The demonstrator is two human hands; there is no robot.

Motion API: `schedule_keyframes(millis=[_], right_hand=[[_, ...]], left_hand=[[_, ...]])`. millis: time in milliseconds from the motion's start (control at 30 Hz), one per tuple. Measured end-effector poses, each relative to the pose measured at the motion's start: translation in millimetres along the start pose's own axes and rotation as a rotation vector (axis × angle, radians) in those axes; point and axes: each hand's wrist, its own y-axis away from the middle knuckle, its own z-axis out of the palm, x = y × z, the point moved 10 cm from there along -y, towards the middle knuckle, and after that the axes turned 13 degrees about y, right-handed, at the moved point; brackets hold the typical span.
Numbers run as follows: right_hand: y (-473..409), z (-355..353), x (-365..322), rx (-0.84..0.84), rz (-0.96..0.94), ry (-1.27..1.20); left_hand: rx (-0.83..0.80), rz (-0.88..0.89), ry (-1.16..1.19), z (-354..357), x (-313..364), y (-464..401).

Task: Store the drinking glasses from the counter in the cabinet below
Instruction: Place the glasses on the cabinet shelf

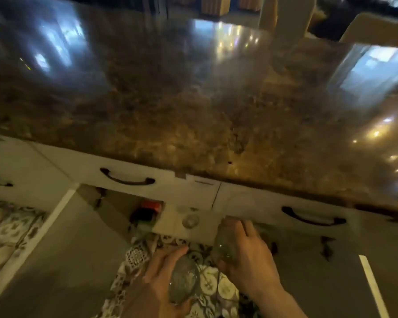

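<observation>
Left hand: wrapped around a drinking glass, at 6 o'clock, over patterned floor tiles.
Right hand: grips second glass, below the brown worktop.
Cabinet doors: open.

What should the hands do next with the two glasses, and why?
Probably ease the right hand forward and set its glass on the cabinet shelf. Both cabinet doors stand open, one glass already seems to sit on that shelf, and the right glass is nearest the opening. The left hand holds the other glass lower, over the tiled floor.
</observation>
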Motion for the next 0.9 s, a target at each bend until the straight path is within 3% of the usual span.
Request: schedule_keyframes(millis=[167, 367, 467, 600, 733, 900], right_hand=[[-33, 78, 43, -0.008, 0.032, 0.02], [-91, 206, 88, -0.121, 0.08, -0.007], [-129, 294, 111, -0.258, 0.165, -0.017], [-186, 321, 119, 0.116, 0.092, -0.084], [-248, 371, 141, 0.221, 0.078, -0.029], [-317, 399, 164, 0.33, 0.042, 0.018]], left_hand=[[0.015, -0.079, 0.01, 82, -79, -34], [-0.011, -0.058, -0.042, 172, -183, -76], [-0.001, -0.106, -0.049, 219, -244, -110], [-0.07, -0.004, -0.132, 264, -295, -158], [-0.084, 0.166, -0.136, 295, -341, -223], [-0.114, 0.325, -0.313, 335, -374, -293]])
